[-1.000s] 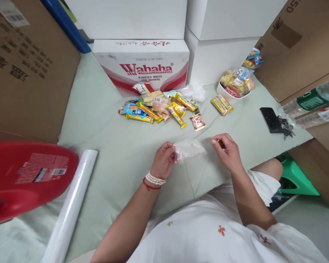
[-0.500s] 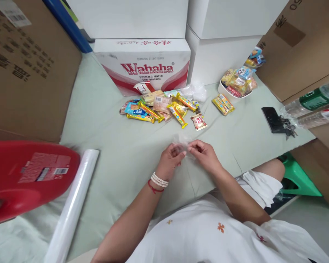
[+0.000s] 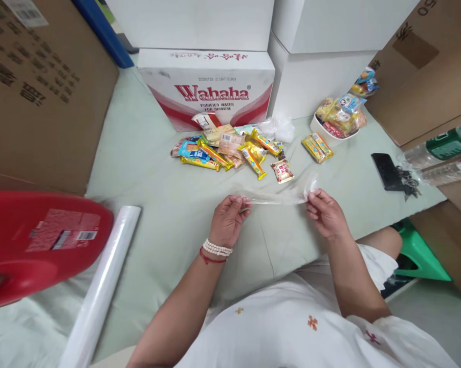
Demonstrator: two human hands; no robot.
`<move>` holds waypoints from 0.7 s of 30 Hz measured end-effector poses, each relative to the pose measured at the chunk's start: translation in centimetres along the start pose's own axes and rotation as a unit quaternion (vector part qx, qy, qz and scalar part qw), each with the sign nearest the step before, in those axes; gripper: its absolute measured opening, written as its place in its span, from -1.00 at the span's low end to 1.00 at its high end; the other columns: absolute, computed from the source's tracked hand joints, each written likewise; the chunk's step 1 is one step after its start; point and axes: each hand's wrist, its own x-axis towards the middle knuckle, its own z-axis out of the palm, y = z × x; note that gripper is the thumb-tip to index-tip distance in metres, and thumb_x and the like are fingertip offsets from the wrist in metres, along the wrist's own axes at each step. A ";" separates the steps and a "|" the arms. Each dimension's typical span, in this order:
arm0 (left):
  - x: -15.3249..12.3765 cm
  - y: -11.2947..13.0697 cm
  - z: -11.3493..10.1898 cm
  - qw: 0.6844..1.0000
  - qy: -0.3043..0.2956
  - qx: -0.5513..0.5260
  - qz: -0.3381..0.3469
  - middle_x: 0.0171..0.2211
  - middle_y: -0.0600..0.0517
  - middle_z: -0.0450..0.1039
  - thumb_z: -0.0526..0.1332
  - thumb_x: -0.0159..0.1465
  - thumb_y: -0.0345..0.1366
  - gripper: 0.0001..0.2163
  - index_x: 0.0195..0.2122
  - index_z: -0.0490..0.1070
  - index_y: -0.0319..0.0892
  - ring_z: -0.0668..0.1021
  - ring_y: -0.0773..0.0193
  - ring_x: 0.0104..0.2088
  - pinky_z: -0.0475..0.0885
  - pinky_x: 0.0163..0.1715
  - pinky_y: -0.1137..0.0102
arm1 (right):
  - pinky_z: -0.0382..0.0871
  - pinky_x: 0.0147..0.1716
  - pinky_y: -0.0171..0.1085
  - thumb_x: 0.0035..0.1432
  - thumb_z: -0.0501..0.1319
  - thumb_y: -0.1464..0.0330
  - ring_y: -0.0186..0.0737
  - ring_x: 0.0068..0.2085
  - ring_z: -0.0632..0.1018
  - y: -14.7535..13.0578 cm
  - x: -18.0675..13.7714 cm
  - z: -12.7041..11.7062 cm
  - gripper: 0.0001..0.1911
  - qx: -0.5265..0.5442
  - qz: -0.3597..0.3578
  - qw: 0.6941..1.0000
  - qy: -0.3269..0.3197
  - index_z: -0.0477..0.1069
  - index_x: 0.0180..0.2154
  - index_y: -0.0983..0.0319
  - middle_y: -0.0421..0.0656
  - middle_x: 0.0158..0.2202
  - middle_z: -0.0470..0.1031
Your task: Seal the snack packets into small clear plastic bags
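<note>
A clear plastic bag [image 3: 278,197] is stretched sideways between my hands, just above the table cover. My left hand [image 3: 229,217] pinches one end of it, and a bead bracelet and red cord circle that wrist. At the other end my right hand [image 3: 327,212] grips the bag, with some bunched film standing up over the fingers. Beyond the bag lies a pile of wrapped snacks [image 3: 226,148]. A small red-and-white snack packet [image 3: 282,171] sits at the pile's near right, and a yellow snack pack [image 3: 317,147] lies farther right.
At the back stand a Wahaha water carton [image 3: 215,97] and white boxes [image 3: 318,82]. A white tub [image 3: 332,129] holds snacks. On the right are a black phone [image 3: 386,171], keys [image 3: 410,185] and plastic bottles [image 3: 445,145]. A red jug [image 3: 69,225] and a film roll [image 3: 103,276] lie left.
My hands were close together on the crumpled bag. They have moved apart, the right hand going rightward, and the bag is now drawn out between them.
</note>
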 end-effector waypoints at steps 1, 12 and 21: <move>0.1 0.0 0.0 1.000 0.004 0.005 0.003 -0.35 0.10 0.54 0.58 0.00 -0.05 -0.58 -0.38 0.42 -0.17 0.59 0.38 -0.32 0.49 -0.35 0.49 | 0.07 -0.58 -0.35 -0.04 0.47 0.10 -0.35 -0.51 0.23 0.3 -0.1 -0.3 -0.64 -0.068 -0.013 0.997 0.027 0.42 -0.36 0.13 -0.25 -0.43 0.37; -0.5 0.0 0.4 0.998 -0.055 0.011 0.015 -0.25 0.05 0.52 0.55 -0.01 -0.29 -0.69 -0.48 0.39 -0.17 0.57 0.29 -0.17 0.51 -0.12 0.37 | 0.34 0.12 0.05 0.21 0.33 0.10 0.13 0.11 0.46 -1.1 1.7 4.9 -0.66 -0.455 -0.347 0.818 -0.059 0.55 -0.06 0.13 0.03 0.00 0.56; 0.7 1.2 -0.9 0.996 0.026 -0.060 0.057 -0.21 0.08 0.52 0.56 0.01 -0.26 -0.65 -0.35 0.38 -0.13 0.60 0.26 -0.13 0.55 -0.12 0.29 | 0.38 -0.44 -0.24 0.25 0.26 -0.01 -0.19 -0.44 0.52 -3.1 2.6 4.9 -0.63 -0.292 -0.147 0.936 -0.129 0.46 -0.32 0.16 -0.18 -0.44 0.49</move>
